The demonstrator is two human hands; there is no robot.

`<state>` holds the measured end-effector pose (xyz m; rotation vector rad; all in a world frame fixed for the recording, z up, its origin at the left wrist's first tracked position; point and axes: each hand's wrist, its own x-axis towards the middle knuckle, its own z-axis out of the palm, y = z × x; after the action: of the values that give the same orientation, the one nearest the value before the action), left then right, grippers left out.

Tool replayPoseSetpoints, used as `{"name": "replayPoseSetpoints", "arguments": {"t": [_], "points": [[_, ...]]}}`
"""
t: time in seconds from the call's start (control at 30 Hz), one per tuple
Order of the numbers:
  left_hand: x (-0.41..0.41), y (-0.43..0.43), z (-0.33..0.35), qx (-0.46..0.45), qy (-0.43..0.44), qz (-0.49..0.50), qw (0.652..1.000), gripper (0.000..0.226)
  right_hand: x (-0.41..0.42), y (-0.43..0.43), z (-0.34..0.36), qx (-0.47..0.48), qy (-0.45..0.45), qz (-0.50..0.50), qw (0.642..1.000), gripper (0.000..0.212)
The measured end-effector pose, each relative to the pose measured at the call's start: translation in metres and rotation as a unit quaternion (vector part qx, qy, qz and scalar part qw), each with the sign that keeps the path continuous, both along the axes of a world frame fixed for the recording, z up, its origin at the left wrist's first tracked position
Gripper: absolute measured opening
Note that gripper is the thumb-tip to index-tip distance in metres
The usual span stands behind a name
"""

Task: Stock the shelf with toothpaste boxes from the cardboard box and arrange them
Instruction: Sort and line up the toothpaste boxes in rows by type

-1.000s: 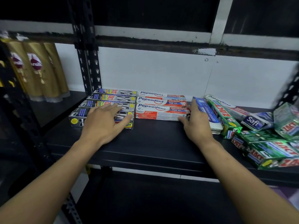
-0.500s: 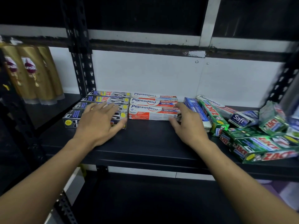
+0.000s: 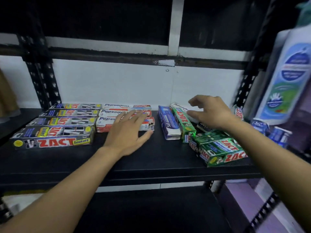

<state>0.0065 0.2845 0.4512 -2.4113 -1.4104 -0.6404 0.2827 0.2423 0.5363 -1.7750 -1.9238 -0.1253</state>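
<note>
Shelf (image 3: 159,158): black, toothpaste boxes laid flat along it.

Count, left to right:
- Silver boxes (image 3: 55,132): 4, long sides facing the front, one row behind another, touching.
- Red-and-white boxes (image 3: 107,121): 3, same orientation, just beside the silver ones. The right ends of the front two look torn.
- Blue box (image 3: 168,123): 1, turned end-on to the front, apart from the red-and-white group by a bare strip of shelf.
- Green box (image 3: 184,121): 1, end-on, touching the blue box on its right.
- White box (image 3: 180,105): 1, behind and right of the green box, mostly hidden by the hand.
- Green pile (image 3: 222,150): loose heap at the front right; at least 2, exact number cannot be told.
- Small blue boxes (image 3: 279,135): far right, blurred; about 2.
- Bottle (image 3: 289,76): 1, large, white with a blue and green label, at the right edge.

Left hand (image 3: 129,133): fingers (image 3: 134,115) straight and spread apart, lying flat across the front two red-and-white boxes; thumb out to the right by the front box's end. Grips nothing.

Right hand (image 3: 213,113): hovers over the white box and the back of the green pile; fingers (image 3: 196,100) apart, loosely bent, holding nothing.
</note>
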Motion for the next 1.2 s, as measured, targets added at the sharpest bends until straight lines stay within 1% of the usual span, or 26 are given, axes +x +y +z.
{"name": "replayPoseSetpoints", "arguments": {"t": [0.17, 0.3, 0.43, 0.6, 0.67, 0.8, 1.0, 1.03, 1.13, 1.2], "points": [[0.0, 0.013, -0.015, -0.031, -0.031, 0.02, 0.999, 0.078, 0.041, 0.032, 0.007, -0.049, -0.043, -0.013, 0.998, 0.037], [0.0, 0.014, -0.016, -0.048, -0.039, 0.017, 0.998, 0.082, 0.048, 0.067, 0.007, -0.128, -0.072, -0.022, 0.989, 0.04], [-0.001, 0.016, -0.017, -0.048, -0.054, 0.012, 0.997, 0.081, 0.051, 0.097, 0.001, -0.207, -0.059, -0.036, 0.976, 0.053], [0.0, 0.018, -0.018, -0.045, -0.07, 0.005, 0.997, 0.079, 0.055, 0.119, -0.007, -0.231, -0.076, -0.071, 0.967, 0.08], [-0.001, 0.018, -0.019, -0.043, -0.074, 0.004, 0.996, 0.078, 0.058, 0.125, -0.013, -0.239, -0.081, -0.073, 0.965, 0.086], [0.0, 0.019, -0.019, -0.038, -0.07, 0.007, 0.997, 0.077, 0.059, 0.128, -0.02, -0.223, -0.079, -0.088, 0.968, 0.08], [0.0, 0.018, -0.018, -0.039, -0.075, 0.006, 0.996, 0.077, 0.055, 0.123, -0.01, -0.176, 0.01, -0.096, 0.98, 0.07], [0.0, 0.018, -0.018, -0.039, -0.076, 0.006, 0.996, 0.078, 0.054, 0.121, -0.007, -0.169, 0.012, -0.095, 0.981, 0.068], [0.001, 0.017, -0.018, -0.039, -0.08, 0.01, 0.996, 0.08, 0.049, 0.112, 0.003, -0.127, -0.022, -0.096, 0.987, 0.063], [0.001, 0.017, -0.018, -0.04, -0.084, 0.012, 0.996, 0.081, 0.047, 0.104, 0.009, -0.1, -0.018, -0.086, 0.991, 0.058]]}}
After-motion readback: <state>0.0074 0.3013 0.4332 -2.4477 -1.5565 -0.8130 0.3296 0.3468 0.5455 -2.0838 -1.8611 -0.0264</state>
